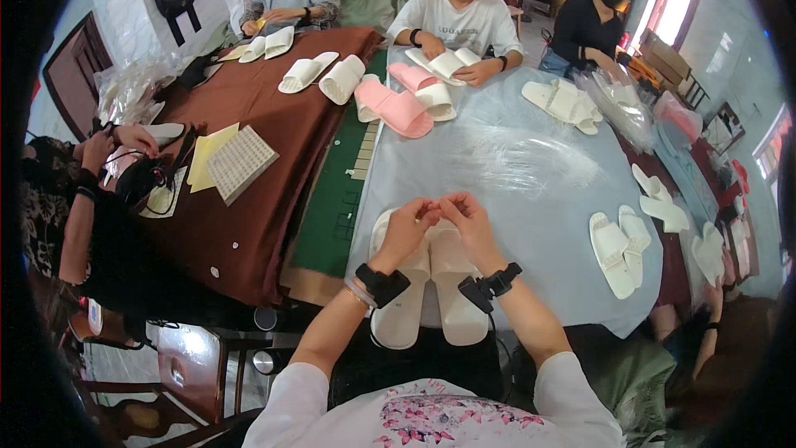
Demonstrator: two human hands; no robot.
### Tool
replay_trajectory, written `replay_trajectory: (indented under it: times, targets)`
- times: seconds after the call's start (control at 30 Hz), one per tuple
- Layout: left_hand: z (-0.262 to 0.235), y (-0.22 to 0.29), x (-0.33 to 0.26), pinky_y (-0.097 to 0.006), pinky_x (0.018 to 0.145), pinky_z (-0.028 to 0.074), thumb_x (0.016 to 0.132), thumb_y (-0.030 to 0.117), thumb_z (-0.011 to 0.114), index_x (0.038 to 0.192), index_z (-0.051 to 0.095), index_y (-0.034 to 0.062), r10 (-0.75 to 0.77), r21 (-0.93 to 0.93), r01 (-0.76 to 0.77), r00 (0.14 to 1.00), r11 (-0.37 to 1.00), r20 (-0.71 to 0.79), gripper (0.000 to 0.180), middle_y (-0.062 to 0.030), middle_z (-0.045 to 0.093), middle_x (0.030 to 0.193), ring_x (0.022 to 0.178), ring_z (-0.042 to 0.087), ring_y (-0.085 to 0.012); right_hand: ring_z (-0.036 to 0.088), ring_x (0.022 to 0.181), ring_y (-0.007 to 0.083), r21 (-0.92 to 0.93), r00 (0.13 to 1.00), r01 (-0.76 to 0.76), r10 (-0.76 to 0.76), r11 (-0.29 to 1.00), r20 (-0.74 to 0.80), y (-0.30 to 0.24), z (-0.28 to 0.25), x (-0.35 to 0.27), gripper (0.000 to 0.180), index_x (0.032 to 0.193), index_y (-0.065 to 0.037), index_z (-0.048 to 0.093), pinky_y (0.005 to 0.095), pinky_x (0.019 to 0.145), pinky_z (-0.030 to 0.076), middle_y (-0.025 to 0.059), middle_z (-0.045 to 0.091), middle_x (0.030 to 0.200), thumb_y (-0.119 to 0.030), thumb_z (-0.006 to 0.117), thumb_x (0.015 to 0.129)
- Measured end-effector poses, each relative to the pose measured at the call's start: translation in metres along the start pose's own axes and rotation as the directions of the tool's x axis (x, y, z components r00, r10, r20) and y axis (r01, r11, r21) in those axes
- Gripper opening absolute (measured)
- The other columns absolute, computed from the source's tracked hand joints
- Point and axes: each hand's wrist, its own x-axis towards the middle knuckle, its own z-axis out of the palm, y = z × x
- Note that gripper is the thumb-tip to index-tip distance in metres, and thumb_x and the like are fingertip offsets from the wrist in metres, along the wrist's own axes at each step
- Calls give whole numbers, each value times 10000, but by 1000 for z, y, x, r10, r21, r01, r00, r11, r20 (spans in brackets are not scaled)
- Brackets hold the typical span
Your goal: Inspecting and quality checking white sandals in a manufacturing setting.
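Note:
A pair of white slippers lies in front of me at the near edge of the grey-covered table, the left slipper [396,322] beside the right slipper [461,315], with their heels toward me. Above their toe straps, my left hand [411,231] and my right hand [467,222] meet with fingertips pinched together. Whatever sits between the fingers is too small or hidden to name. Both wrists wear black bands, and the hands cover part of the slippers' straps.
Pink slippers [400,113] lie farther up the grey table [489,241]; more white slippers [612,253] rest at right. A brown-covered table [249,236] on the left bears a sticker sheet [241,163]. Co-workers sit around; one [454,25] handles a white slipper across from me.

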Motion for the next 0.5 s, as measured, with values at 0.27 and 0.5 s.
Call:
replay_trajectory:
  times: [0.27, 0.5]
  targets:
    - [16, -13, 0, -194, 640, 411, 881, 171, 577, 1043, 622, 17, -213, -476, 199, 977, 857, 26, 228, -5, 598, 805, 720, 515, -63, 539, 732, 67, 162, 976, -102, 130, 981, -175, 5, -22, -8, 182, 974, -8, 562, 200, 646, 432, 23, 589, 791, -171, 555, 895]
    - [25, -20, -7, -208, 675, 414, 870, 177, 596, 1010, 613, 13, -195, -491, 149, 980, 858, -44, 216, 13, 586, 820, 750, 504, -59, 436, 586, 38, -182, 994, -72, 55, 981, -97, 15, -17, -16, 205, 997, -31, 618, 188, 524, 354, -1, 581, 734, -198, 541, 906]
